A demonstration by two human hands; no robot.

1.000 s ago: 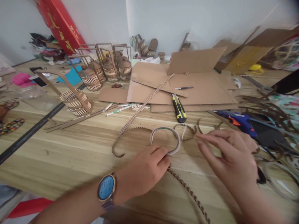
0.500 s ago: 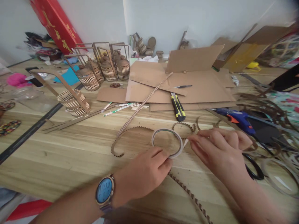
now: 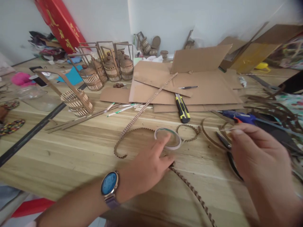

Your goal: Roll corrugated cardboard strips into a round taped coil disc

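A roll of white double-sided tape [image 3: 177, 145] is tilted over the wooden table, slightly blurred. My left hand [image 3: 149, 168], wearing a watch [image 3: 110, 183], is at its near side with index finger and thumb spread apart, the index finger overlapping the ring. To the right, my right hand [image 3: 258, 157] is closed in a pinch, a small pale piece of tape [image 3: 226, 129] at its fingertips. A dark notched strip [image 3: 193, 190] runs from under my left hand toward the front edge. Another notched strip [image 3: 130, 131] curves left of the roll, and a looped one [image 3: 188, 139] is behind it.
Beyond the hands are a yellow-black utility knife [image 3: 182, 108], cardboard sheets [image 3: 208, 90] and a long ribbed strip [image 3: 146, 105]. Small slatted baskets [image 3: 91, 78] stand back left. A blue glue gun [image 3: 246, 118], a black-handled tool [image 3: 233, 164] and curled brown strips [image 3: 270, 104] crowd the right.
My right hand has moved right, away from the roll, with the piece of tape. The fingers of my left hand have spread from their grip on the roll, which has tilted.
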